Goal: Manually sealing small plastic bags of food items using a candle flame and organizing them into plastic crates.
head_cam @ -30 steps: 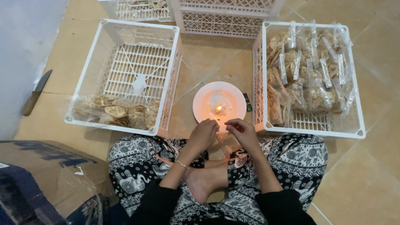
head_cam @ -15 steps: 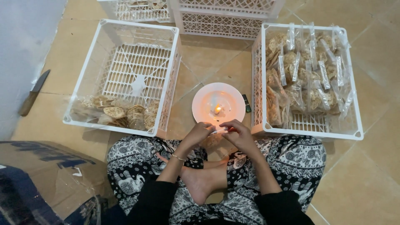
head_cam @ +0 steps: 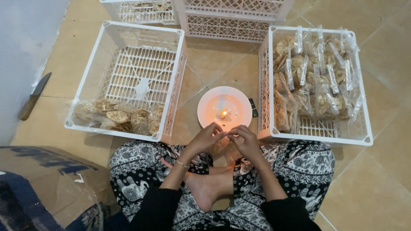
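I sit cross-legged on a tiled floor. My left hand [head_cam: 207,137] and my right hand [head_cam: 244,139] meet just in front of a white plate [head_cam: 209,112] on which a small candle [head_cam: 223,114] burns. Both hands pinch the top of a clear plastic packet of crackers [head_cam: 220,146] held low between them, mostly hidden by my fingers. The packet's top edge lies close to the flame.
A white plastic crate [head_cam: 355,128] at the right holds several sealed cracker packets. Another white crate [head_cam: 128,34] at the left holds a few packets along its near side. More crates [head_cam: 231,17] stand behind. A knife [head_cam: 34,96] lies by the left wall; a cardboard box [head_cam: 47,175] sits near left.
My hands have drawn slightly back from the candle and closer together over my lap, still on the packet. Nothing else has moved.
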